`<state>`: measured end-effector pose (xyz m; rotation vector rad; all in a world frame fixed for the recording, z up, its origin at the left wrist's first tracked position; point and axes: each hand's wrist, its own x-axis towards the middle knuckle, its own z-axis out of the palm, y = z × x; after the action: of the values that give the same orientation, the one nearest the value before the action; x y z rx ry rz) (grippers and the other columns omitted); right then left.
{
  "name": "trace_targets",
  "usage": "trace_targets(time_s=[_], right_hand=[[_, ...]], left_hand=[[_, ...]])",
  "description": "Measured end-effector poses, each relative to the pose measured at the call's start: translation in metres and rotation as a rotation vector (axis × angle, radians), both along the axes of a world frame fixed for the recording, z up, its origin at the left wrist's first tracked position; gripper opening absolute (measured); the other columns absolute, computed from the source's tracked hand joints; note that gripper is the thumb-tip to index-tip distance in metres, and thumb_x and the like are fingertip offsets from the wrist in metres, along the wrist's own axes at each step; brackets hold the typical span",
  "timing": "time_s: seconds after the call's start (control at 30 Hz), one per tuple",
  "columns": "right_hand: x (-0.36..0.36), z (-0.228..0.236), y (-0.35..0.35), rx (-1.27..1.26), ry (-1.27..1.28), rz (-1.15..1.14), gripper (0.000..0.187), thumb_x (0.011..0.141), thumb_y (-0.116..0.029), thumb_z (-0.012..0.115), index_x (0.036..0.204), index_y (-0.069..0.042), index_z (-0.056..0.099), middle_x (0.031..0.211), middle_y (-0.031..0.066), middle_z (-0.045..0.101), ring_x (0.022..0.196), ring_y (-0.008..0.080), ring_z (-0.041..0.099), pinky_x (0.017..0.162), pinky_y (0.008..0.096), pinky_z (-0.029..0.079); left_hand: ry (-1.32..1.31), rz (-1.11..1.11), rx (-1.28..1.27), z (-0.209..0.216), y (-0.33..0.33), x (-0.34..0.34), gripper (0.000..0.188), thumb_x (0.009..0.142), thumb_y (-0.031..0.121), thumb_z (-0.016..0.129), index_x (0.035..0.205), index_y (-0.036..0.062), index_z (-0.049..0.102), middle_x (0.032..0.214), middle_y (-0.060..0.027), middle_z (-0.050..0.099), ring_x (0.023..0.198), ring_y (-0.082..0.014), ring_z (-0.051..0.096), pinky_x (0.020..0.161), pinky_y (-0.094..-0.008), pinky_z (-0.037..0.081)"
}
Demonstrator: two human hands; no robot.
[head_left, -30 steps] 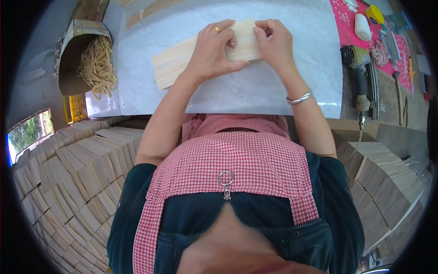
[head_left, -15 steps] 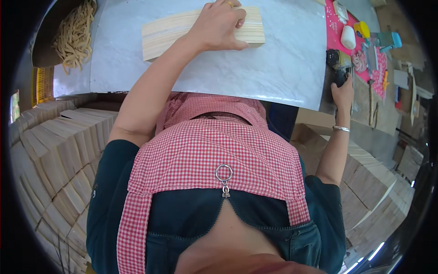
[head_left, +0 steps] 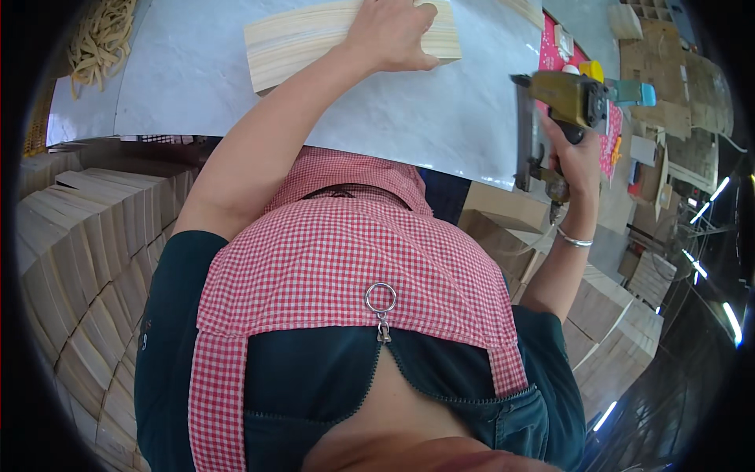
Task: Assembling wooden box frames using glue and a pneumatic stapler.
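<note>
- Our left hand [head_left: 391, 33] lies flat, palm down, on the wood stack [head_left: 314, 35]; the fingers are spread over its top and curl over the far edge rather than closing round it.
- The wood stack is a pale, striped block of thin boards, lying on the grey table [head_left: 425, 118] at the far middle of the scene, its long side running left to right.
- Our right hand [head_left: 578, 153] is closed tight round the handle of the nail gun [head_left: 562, 98], held up in the air at the right edge of the table, well apart from the wood stack.
- The nail gun is olive-yellow with a dark magazine hanging down on its left side; a teal part sticks out to the right at its top. It touches nothing but our hand.
- A silver bangle [head_left: 574, 240] sits on our right wrist.
- A heap of tan bands [head_left: 98, 35] lies at the far left, just off the table.
- Stacks of light boards [head_left: 86, 259] fill the near left, below the table edge; more such stacks stand at the right [head_left: 621, 315].
- A red mat [head_left: 550, 47] with small items lies at the far right of the table.
- Our red checked apron [head_left: 330, 267] fills the near middle.
</note>
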<state>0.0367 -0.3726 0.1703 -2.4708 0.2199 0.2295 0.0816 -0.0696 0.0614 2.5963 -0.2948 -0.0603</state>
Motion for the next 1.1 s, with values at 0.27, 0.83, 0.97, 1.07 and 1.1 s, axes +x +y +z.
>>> trace_targets(time_s=[0.27,0.83,0.97,1.07,1.1], right_hand=[[-0.004,0.007,0.053,0.09,0.066,0.151,0.028,0.088,-0.024,0.077,0.08,-0.001,0.065,0.052,0.002,0.054,0.039,0.0102,0.047,0.039,0.0242,0.038],[0.004,0.006,0.063,0.12,0.068,0.16,0.029,0.09,-0.026,0.076,0.083,0.0,0.065,0.053,0.0019,0.056,0.04,0.01,0.047,0.039,0.0237,0.038],[0.018,0.007,0.074,0.115,0.047,0.163,0.03,0.09,-0.027,0.075,0.082,0.0,0.065,0.053,0.0017,0.056,0.039,0.0103,0.047,0.039,0.0236,0.038],[0.025,0.007,0.08,0.108,0.044,0.171,0.03,0.09,-0.028,0.075,0.082,-0.001,0.064,0.053,0.0016,0.055,0.039,0.0104,0.047,0.039,0.0236,0.038],[0.027,0.007,0.081,0.101,0.047,0.177,0.031,0.09,-0.028,0.075,0.082,-0.001,0.064,0.053,0.0015,0.055,0.039,0.0105,0.048,0.039,0.0235,0.038]], left_hand=[[0.026,-0.049,-0.024,0.006,0.005,-0.001,0.048,0.072,0.043,0.075,0.097,0.0017,0.068,0.119,-0.0235,0.058,0.109,-0.0374,0.052,0.095,-0.0464,0.042],[-0.326,-0.063,-0.091,-0.007,0.005,-0.009,0.049,0.073,0.042,0.075,0.099,0.001,0.068,0.117,-0.0232,0.058,0.109,-0.0369,0.052,0.095,-0.0468,0.041],[-0.38,-0.044,-0.112,-0.019,0.004,-0.006,0.049,0.072,0.041,0.075,0.099,0.0014,0.068,0.117,-0.0229,0.058,0.109,-0.0369,0.052,0.095,-0.0468,0.041],[-0.401,-0.035,-0.112,-0.019,0.004,-0.005,0.049,0.072,0.041,0.075,0.1,0.0016,0.068,0.117,-0.0227,0.058,0.11,-0.0368,0.052,0.096,-0.0467,0.041],[-0.405,-0.035,-0.106,-0.018,0.003,-0.006,0.049,0.072,0.041,0.075,0.1,0.0018,0.068,0.117,-0.0227,0.058,0.11,-0.0368,0.052,0.096,-0.0466,0.041]])
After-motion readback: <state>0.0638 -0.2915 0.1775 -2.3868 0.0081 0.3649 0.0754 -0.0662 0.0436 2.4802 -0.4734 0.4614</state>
